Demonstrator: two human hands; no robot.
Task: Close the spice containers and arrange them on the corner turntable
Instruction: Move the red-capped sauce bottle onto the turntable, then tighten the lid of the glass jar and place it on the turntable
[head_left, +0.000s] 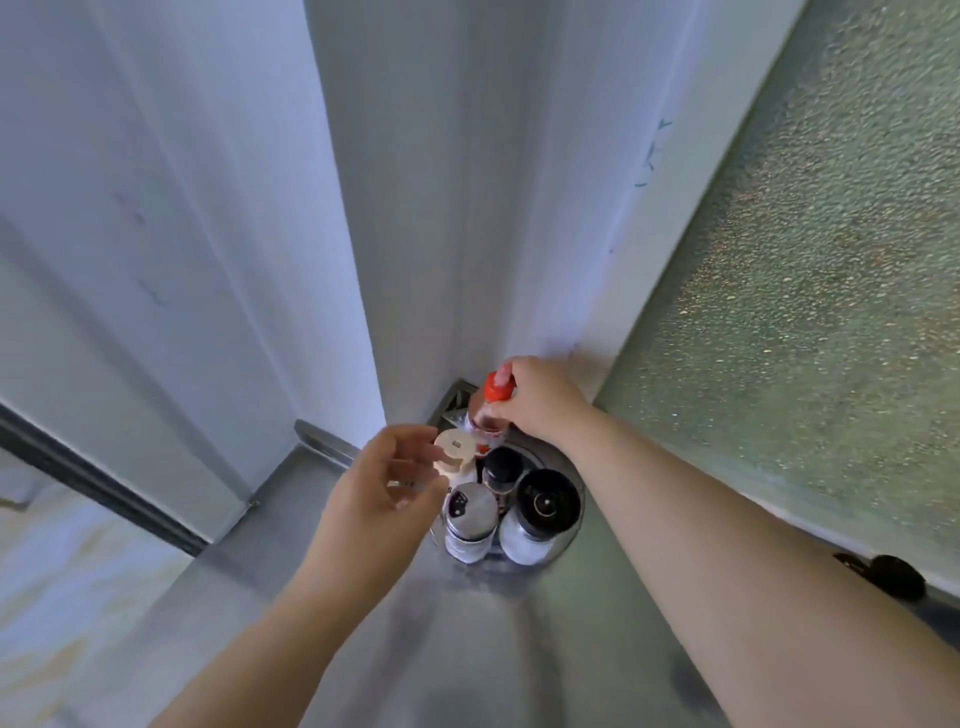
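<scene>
A round metal turntable (570, 540) sits in the corner of a steel counter. On it stand a red-capped bottle (496, 389), a beige-lidded container (456, 451), a slim black-capped bottle (502, 465), a steel-lidded shaker (470, 512) and a black-lidded jar of white powder (545, 503). My right hand (540, 402) grips the red-capped bottle at its neck, at the back of the turntable. My left hand (384, 478) hovers with loosely curled fingers beside the beige lid and holds nothing that I can see.
White walls meet right behind the turntable. A frosted glass window (810, 312) runs along the right, with a dark object (896, 576) on its sill. The steel counter (467, 649) stretches toward me. A metal bracket (460, 397) sits in the corner behind the bottles.
</scene>
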